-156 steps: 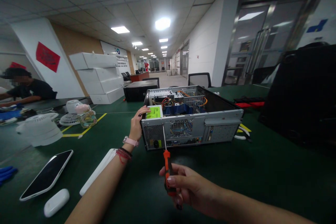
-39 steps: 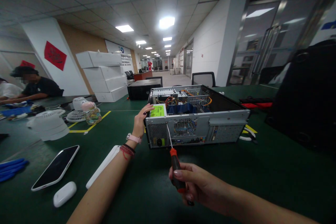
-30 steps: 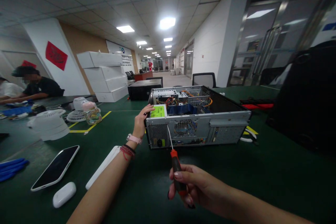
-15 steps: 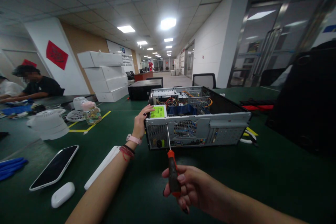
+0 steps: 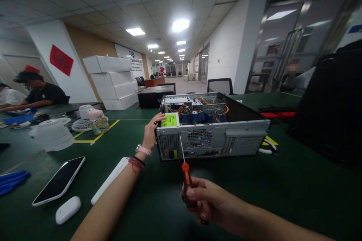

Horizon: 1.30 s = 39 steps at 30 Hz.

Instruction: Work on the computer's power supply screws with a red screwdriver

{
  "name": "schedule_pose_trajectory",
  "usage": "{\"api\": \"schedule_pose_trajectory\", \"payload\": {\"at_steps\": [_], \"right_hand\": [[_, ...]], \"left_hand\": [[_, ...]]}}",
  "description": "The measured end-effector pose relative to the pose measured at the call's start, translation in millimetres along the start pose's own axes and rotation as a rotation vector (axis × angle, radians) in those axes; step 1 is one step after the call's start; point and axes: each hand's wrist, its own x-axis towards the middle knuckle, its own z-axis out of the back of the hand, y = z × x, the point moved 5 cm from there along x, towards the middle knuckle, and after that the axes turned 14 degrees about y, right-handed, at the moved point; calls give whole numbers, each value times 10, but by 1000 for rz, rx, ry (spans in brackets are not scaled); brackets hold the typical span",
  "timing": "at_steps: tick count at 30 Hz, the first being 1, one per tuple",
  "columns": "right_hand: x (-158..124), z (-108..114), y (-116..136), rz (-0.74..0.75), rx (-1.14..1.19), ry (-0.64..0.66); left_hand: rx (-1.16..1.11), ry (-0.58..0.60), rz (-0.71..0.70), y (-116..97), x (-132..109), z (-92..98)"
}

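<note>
An opened computer case [image 5: 246, 141] lies on its side, its perforated rear panel facing me. My left hand [image 5: 152, 130] grips its left rear corner, with fingertips over the edge by the power supply [image 5: 171, 119], which has a green-yellow label. In my right hand [image 5: 202, 199] is a screwdriver [image 5: 186, 177] with an orange and dark handle, my fingers wrapped round it. Its shaft points up and away, the tip touching the rear panel near the power supply's upper right corner. Any screw there is too small to make out.
Left of my arm are a phone [image 5: 60, 180], a white earbud case [image 5: 68, 209], a long white object [image 5: 110, 180] and blue gloves [image 5: 13, 180]. Small white fans [image 5: 52, 133] and stacked white boxes [image 5: 111, 83] stand beyond. A black bag-like shape [image 5: 328, 109] is right. A person [image 5: 45, 90] sits far left.
My right hand has turned and shifted slightly right with the screwdriver handle; the tip stays at the same spot. My left hand and the case have not moved. A person appears behind the right-hand glass.
</note>
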Motion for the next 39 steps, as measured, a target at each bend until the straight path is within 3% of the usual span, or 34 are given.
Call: {"api": "schedule_pose_trajectory", "payload": {"at_steps": [15, 30, 39], "right_hand": [[5, 33, -32, 22, 7, -25], [-1, 30, 6, 47, -73, 36], [6, 16, -27, 21, -38, -5]], "left_hand": [[-26, 4, -3, 8, 6, -3], [-27, -15, -2, -24, 9, -13], [-44, -16, -21, 8, 7, -13]]}}
